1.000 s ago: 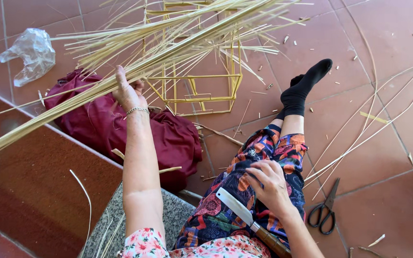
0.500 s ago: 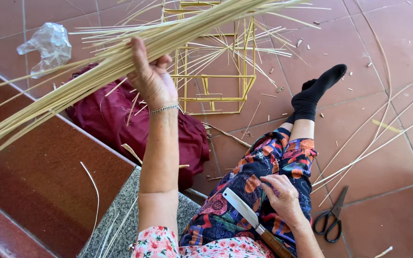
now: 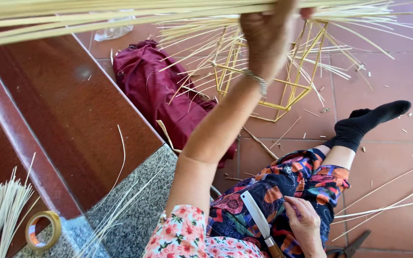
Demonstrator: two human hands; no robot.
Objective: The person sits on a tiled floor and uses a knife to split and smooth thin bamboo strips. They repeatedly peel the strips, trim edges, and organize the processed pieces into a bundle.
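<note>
My left hand (image 3: 268,33) is raised high and closed around a long bundle of thin pale bamboo strips (image 3: 120,19) that runs across the top of the view. My right hand (image 3: 304,224) rests on my lap on the flowered trousers, next to a broad knife (image 3: 256,217) with a pale blade and wooden handle; whether the fingers grip the knife is hidden. A yellow frame of thin sticks (image 3: 283,81) stands on the tiled floor behind my raised arm.
A dark red cloth (image 3: 158,91) lies by the red step (image 3: 63,119). A roll of tape (image 3: 41,229) and another sheaf of strips (image 3: 3,210) sit at lower left. Scissors (image 3: 352,246) and loose strips (image 3: 388,200) lie right of my leg.
My left hand has lifted the bundle higher and toward the right. The view has swung left, bringing the tape roll into sight. My right hand has stayed on my lap.
</note>
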